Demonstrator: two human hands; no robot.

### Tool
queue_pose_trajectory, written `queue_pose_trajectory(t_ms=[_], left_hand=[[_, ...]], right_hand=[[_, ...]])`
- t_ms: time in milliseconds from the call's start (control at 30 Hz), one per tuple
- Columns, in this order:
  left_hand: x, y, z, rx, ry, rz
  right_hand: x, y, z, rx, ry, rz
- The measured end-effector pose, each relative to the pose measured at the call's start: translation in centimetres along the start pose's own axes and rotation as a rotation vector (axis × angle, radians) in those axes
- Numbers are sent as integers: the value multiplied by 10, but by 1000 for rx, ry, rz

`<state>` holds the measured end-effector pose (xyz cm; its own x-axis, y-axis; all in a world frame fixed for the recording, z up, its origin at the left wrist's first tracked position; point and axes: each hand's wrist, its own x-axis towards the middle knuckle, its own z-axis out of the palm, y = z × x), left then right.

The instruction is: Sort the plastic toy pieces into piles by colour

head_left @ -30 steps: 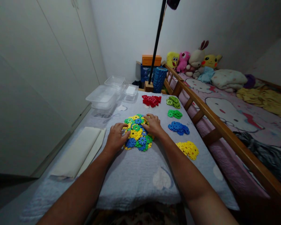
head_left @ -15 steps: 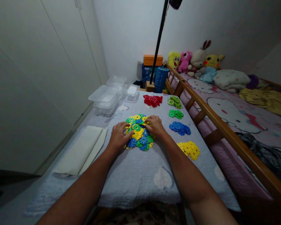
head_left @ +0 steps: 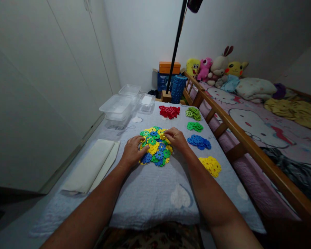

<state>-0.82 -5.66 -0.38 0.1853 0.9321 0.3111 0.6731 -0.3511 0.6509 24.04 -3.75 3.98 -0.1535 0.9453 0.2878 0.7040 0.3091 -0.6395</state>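
A mixed pile (head_left: 156, 147) of yellow, green and blue flower-shaped plastic discs lies in the middle of a table covered with a pale quilted cloth (head_left: 150, 193). My left hand (head_left: 133, 151) rests on the pile's left edge, fingers curled onto the discs. My right hand (head_left: 177, 139) lies on the pile's upper right edge, fingertips pressed on the discs. Whether either hand grips a disc is hidden. To the right stand sorted heaps: red (head_left: 169, 111), light green (head_left: 193, 112), green (head_left: 195, 126), blue (head_left: 199, 141) and yellow (head_left: 210, 165).
Clear plastic containers (head_left: 118, 108) stand at the far left of the table, a folded cream cloth (head_left: 90, 169) at the near left. A wooden bed rail (head_left: 248, 145) runs along the right, with soft toys (head_left: 215, 67) behind. A black pole (head_left: 175, 52) rises beyond the table.
Both hands have shifted a little further onto the mixed pile, the left hand's fingers moving right. The pile is slightly more gathered.
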Motion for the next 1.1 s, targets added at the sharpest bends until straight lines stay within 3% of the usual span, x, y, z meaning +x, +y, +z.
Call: queue_pose_trajectory(t_ms=[233, 433, 567, 700, 900, 1100], left_hand=[[1, -1, 0, 21, -24, 2], [1, 0, -2, 46, -58, -12], [0, 1, -2, 66, -73, -21], [1, 1, -2, 89, -93, -12], [2, -2, -2, 94, -103, 8], [3, -2, -5, 89, -126, 13]], right_hand=[[-2, 5, -23, 149, -33, 109], [-24, 20, -84, 203, -48, 211], [-57, 38, -126, 219, -102, 315], [-94, 54, -154, 192, -130, 405], [-128, 66, -166, 126, -234, 465], [-136, 73, -164, 113, -177, 485]])
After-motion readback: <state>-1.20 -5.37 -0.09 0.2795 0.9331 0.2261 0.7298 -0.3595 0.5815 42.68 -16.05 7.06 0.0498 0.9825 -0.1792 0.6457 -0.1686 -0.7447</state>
